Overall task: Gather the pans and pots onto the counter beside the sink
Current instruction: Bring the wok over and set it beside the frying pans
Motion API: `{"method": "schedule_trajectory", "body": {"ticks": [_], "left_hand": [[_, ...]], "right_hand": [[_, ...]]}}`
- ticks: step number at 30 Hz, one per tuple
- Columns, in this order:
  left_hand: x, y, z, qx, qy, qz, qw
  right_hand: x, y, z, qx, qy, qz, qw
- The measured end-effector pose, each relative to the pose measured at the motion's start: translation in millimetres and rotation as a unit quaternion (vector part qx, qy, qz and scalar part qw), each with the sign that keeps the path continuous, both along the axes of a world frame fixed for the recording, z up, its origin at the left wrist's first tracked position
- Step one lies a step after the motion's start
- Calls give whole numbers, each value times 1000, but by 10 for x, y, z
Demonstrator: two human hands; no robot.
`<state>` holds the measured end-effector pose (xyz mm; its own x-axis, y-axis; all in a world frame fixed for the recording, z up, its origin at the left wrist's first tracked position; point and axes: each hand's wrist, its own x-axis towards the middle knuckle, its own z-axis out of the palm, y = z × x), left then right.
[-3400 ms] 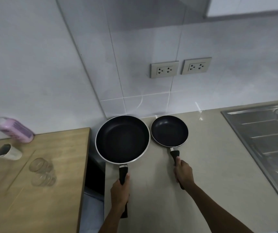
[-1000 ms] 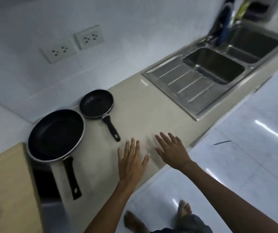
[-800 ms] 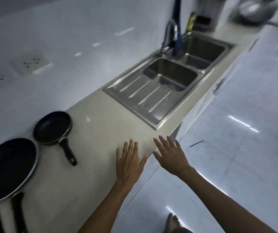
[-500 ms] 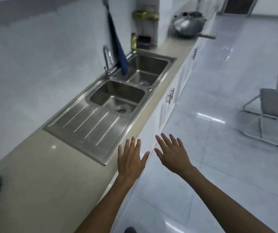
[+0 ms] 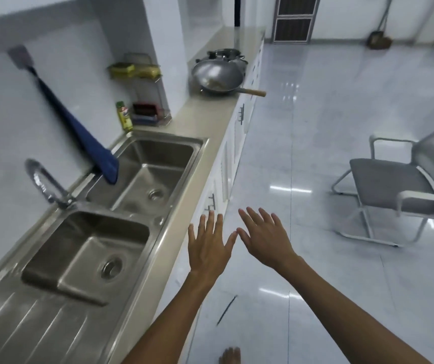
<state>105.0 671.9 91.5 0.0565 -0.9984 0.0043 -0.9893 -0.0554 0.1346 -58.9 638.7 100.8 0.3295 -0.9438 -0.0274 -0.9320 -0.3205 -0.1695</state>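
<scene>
Wok (image 5: 217, 78) sits on far counter (image 5: 205, 114); both hands' fingers (image 5: 212, 222) spread wide, holding nothing.

The sink (image 5: 121, 206) sits in the tabletop (image 5: 210, 127) at the near left. Farther along the tabletop lies a wok (image 5: 217, 76), a pot (image 5: 227, 54) just behind it. A chair (image 5: 399, 190) stands on the floor (image 5: 315, 127) at right.

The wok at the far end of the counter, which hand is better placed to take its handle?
Probably the right hand: the wok points its wooden handle out over the counter edge, on the right hand's side. Both hands are empty.
</scene>
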Motion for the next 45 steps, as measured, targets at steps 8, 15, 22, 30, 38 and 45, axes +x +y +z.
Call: {"method": "schedule_trajectory", "body": {"ticks": [8,15,22,30,38,45], "left_hand": [[-817,-2281,71,-15,7,-30,999],[-1529,-4083,-144,-3,10,38,999],[-2058,-5587,26,-10,54,113,992],[-2192,-7251,-77,-11,64,158,985],[-2057,-9175,-188,12,237,288,928],[-1779,-10173,-396,0,438,380,815]], "right_hand": [[-830,-2093,114,-6,-36,-58,998],[-1565,-4023,67,-12,-28,-15,999],[-2055,-5776,283,-23,-60,31,997],[-2028,-7565,-11,-41,-90,47,994],[-1960,-9271,-234,58,-145,41,987],[-1559,-10292,-423,277,-223,25,934]]}}
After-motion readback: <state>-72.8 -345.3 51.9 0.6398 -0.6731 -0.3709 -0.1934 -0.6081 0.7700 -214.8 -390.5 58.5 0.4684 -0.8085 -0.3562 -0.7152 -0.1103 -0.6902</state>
